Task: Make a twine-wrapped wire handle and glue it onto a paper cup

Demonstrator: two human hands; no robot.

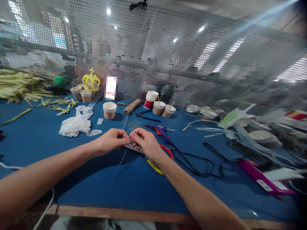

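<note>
Over the middle of the blue table, my left hand [117, 138] and my right hand [144, 142] meet fingertip to fingertip. Both pinch a thin strand of twine [122, 158]; its loose end hangs down toward me. From my fingers the strand also runs back to a roll of brown twine [132, 106]. Under my right hand and wrist lies a pair of scissors [168, 150] with red and yellow handles, partly hidden. A blue glue gun [164, 132] rests just beyond my right hand. Behind my left hand stands a paper cup with a brown twine-like wrap [109, 114].
Crumpled white plastic [75, 125] lies at left, near a pile of pale green stalks [19, 84]. Pliers [150, 117] and more cups [158, 108] sit farther back. At right are black cable [199, 174], a magenta power strip [255, 175] and clutter. A perforated metal screen [134, 54] closes the back.
</note>
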